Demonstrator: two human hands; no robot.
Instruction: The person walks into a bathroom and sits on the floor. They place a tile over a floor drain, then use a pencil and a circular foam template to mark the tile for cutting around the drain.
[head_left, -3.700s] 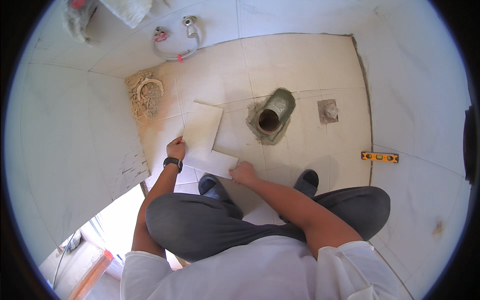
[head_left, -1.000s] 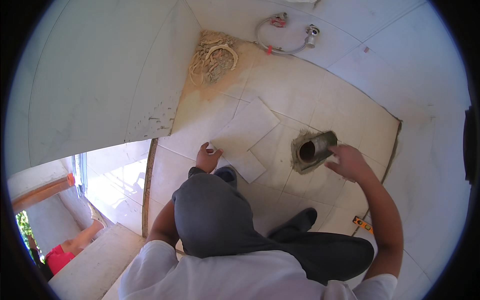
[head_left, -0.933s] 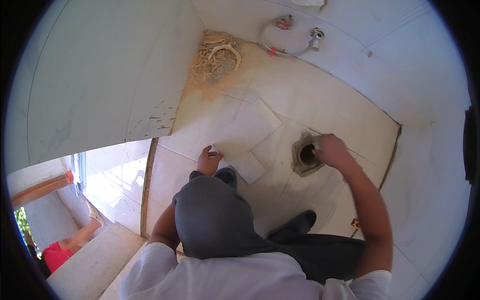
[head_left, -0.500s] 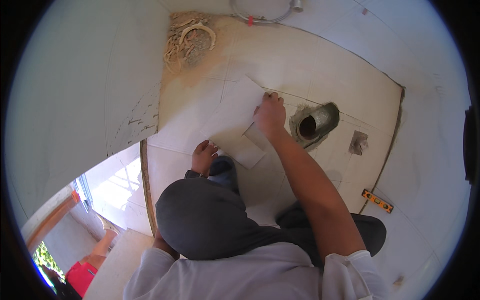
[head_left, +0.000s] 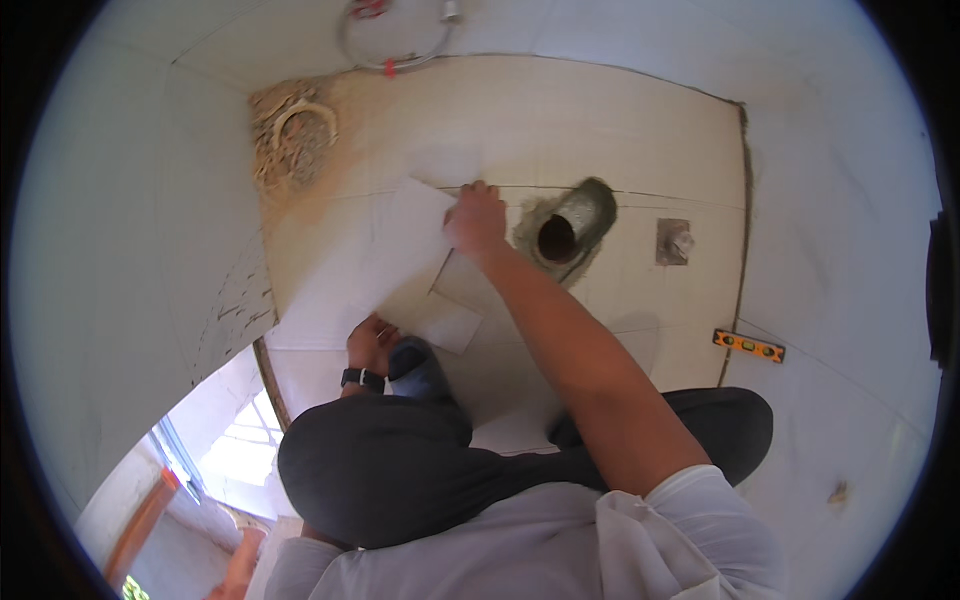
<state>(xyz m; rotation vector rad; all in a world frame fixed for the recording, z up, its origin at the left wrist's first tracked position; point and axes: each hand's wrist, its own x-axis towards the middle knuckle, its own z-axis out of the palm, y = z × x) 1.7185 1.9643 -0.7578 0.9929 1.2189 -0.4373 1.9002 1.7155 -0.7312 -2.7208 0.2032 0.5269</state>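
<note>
A pale floor tile [head_left: 408, 245] with a notch cut in its right side lies tilted over the tiled floor between my hands. My right hand [head_left: 476, 222] grips its right edge, fingers curled. At the tile's near left corner is my left hand [head_left: 372, 345], with a dark watch on its wrist. Its fingers are bent at the tile's edge beside my dark-clad foot [head_left: 415, 368]. To the right of my right hand, a round drain hole [head_left: 557, 240] opens in the floor, with a grey-green sleeve [head_left: 592, 205] and rough mortar around it.
A square cutout [head_left: 673, 243] with a wrapped pipe end sits farther right. An orange spirit level [head_left: 749, 346] lies by the right wall. Rubble [head_left: 295, 140] fills the far left corner. A flexible hose [head_left: 395, 62] hangs at the far wall. Another person's leg [head_left: 243, 562] shows at lower left.
My view has turned, so the floor and the tile sit farther left in the picture. My right hand stays on the tile's edge; the left wrist's watch shows more fully.
</note>
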